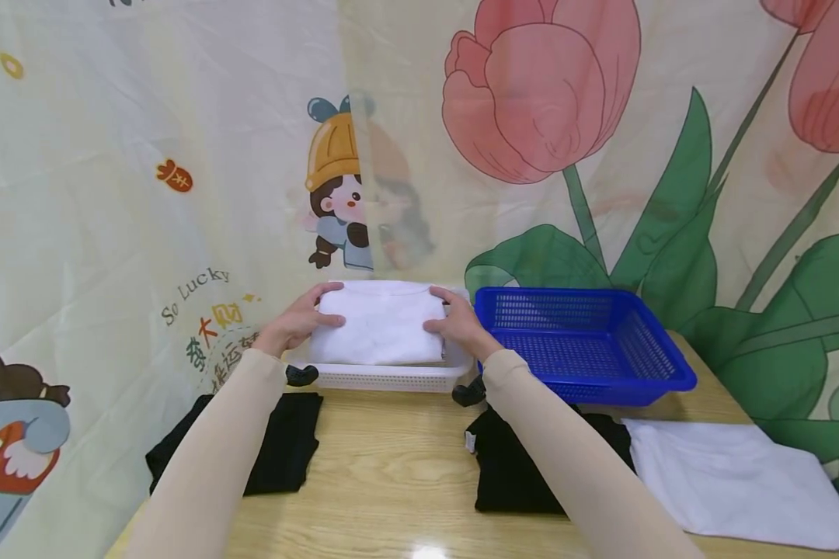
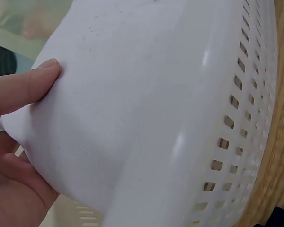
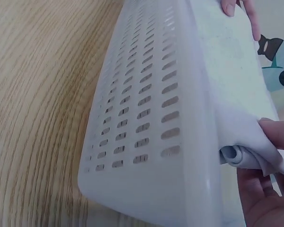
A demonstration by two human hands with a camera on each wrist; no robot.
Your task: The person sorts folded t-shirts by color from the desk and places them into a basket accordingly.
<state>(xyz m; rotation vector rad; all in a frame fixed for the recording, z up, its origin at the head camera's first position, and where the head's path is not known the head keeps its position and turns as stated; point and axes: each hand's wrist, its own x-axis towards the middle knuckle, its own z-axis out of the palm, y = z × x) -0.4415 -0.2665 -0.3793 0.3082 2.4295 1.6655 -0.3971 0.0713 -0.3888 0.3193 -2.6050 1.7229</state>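
Observation:
A folded white T-shirt (image 1: 381, 326) is tilted inside the white plastic basket (image 1: 384, 380), its lower edge behind the basket's front rim. My left hand (image 1: 301, 317) pinches its left side, thumb in front and fingers behind, as the left wrist view also shows on the white cloth (image 2: 99, 94). On the opposite side my right hand (image 1: 464, 322) grips the shirt's right edge. In the right wrist view, rolled layers of the fold show beside the right thumb (image 3: 278, 132). The basket's floor is mostly hidden by the shirt.
Right of the white basket stands a blue basket (image 1: 671, 378). A folded black garment (image 1: 290, 450) lies at the left of the wooden table (image 1: 391, 466); another black garment (image 1: 506, 477) and a folded white one (image 1: 741, 485) lie at the right. A printed curtain (image 1: 252, 155) hangs behind.

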